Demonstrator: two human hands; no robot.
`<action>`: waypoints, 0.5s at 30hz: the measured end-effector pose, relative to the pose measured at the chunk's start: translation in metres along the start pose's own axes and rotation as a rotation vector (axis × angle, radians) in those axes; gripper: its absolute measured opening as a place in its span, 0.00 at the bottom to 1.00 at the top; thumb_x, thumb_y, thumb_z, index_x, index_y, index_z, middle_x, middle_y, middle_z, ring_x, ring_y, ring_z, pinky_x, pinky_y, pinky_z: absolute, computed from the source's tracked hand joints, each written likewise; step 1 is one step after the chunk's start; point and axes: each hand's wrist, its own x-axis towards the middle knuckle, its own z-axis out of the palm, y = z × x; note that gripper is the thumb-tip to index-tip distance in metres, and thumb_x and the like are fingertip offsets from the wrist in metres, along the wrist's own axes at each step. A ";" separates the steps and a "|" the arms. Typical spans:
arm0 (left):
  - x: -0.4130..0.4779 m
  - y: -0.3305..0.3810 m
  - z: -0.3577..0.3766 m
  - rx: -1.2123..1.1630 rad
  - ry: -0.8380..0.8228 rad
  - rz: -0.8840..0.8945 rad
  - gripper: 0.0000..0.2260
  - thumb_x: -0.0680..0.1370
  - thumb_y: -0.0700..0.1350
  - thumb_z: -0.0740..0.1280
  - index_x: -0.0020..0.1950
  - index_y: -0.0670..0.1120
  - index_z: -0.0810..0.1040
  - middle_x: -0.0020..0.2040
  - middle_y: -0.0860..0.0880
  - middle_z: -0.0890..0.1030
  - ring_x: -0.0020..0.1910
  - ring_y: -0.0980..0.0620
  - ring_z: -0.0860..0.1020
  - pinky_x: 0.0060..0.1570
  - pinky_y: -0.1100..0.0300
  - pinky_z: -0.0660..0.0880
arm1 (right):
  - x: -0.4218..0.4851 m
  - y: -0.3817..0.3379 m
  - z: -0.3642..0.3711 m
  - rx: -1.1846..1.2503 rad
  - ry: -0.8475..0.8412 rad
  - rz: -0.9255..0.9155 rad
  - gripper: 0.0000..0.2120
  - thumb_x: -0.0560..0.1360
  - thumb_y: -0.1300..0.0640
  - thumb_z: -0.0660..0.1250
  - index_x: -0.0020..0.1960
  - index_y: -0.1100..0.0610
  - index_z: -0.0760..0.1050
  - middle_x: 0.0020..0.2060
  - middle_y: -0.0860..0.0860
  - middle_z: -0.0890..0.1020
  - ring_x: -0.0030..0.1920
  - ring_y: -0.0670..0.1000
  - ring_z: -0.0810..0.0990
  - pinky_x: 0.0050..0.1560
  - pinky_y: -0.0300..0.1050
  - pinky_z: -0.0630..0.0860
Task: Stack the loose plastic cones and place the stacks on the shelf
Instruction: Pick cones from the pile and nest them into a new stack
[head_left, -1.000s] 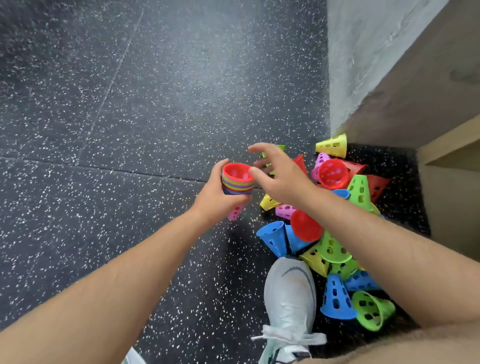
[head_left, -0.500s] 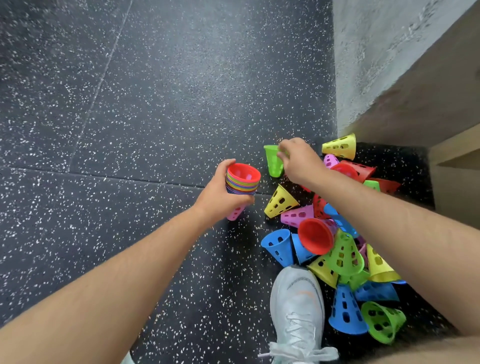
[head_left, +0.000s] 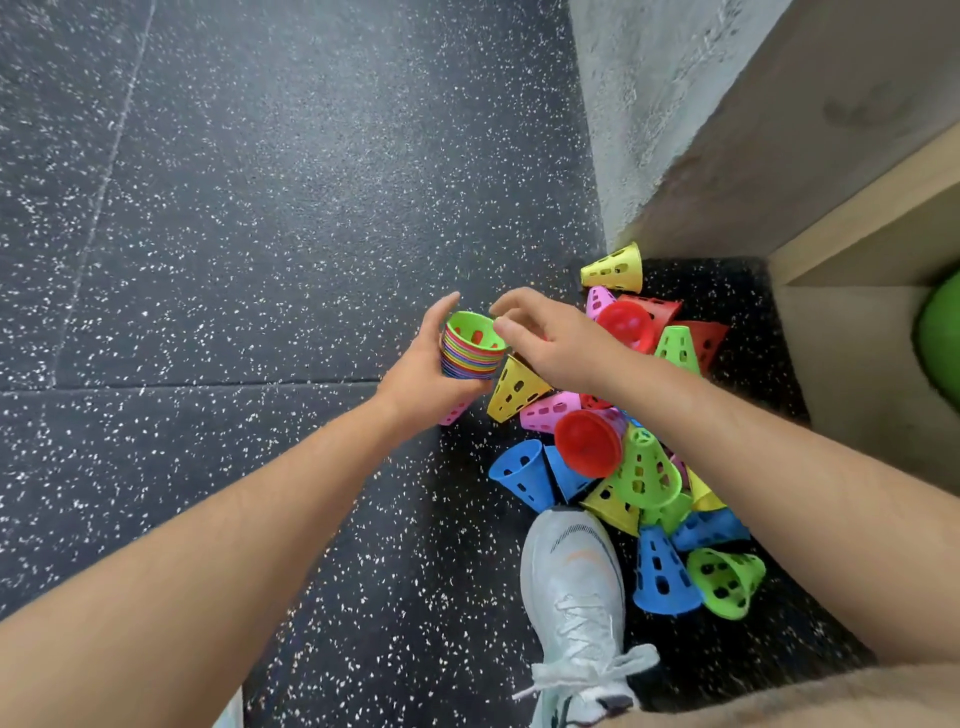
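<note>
The stack (head_left: 470, 358), red-topped half a second earlier, now bore a green cone (head_left: 474, 328), held above the floor (head_left: 260, 260) by the left hand (head_left: 421, 374), fingers curled round it. The right hand (head_left: 558, 343) had its fingers at the green rim; pinching or releasing could not be determined. Many loose cones (head_left: 623, 467) remained; stacking was unfinished.

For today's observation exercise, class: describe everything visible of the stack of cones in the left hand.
The stack of cones is many thin plastic cones nested, mouth up and tilted, showing striped rims of many colours. A green holed cone sits topmost; a pink tip pokes out below. The left hand grips its side; fingertips of the right hand reach the green rim.
</note>
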 end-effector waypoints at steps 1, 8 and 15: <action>0.000 0.001 -0.001 0.022 -0.017 0.013 0.44 0.61 0.57 0.77 0.72 0.72 0.59 0.58 0.57 0.83 0.55 0.53 0.84 0.63 0.45 0.78 | -0.001 0.002 -0.001 -0.008 0.056 0.045 0.12 0.82 0.49 0.61 0.62 0.53 0.74 0.49 0.48 0.82 0.49 0.49 0.80 0.52 0.44 0.74; 0.002 -0.001 -0.005 0.041 -0.046 0.014 0.37 0.70 0.46 0.80 0.69 0.66 0.63 0.54 0.57 0.82 0.50 0.54 0.84 0.58 0.53 0.80 | 0.000 0.028 0.008 -0.575 -0.092 0.218 0.20 0.76 0.41 0.68 0.47 0.58 0.80 0.43 0.54 0.81 0.47 0.56 0.78 0.49 0.52 0.78; 0.003 -0.010 -0.007 -0.030 -0.020 0.005 0.37 0.70 0.45 0.80 0.67 0.68 0.62 0.56 0.53 0.83 0.52 0.52 0.84 0.57 0.57 0.79 | 0.007 0.027 0.007 -0.402 0.006 0.138 0.09 0.81 0.50 0.63 0.52 0.55 0.77 0.51 0.56 0.76 0.56 0.59 0.74 0.56 0.52 0.71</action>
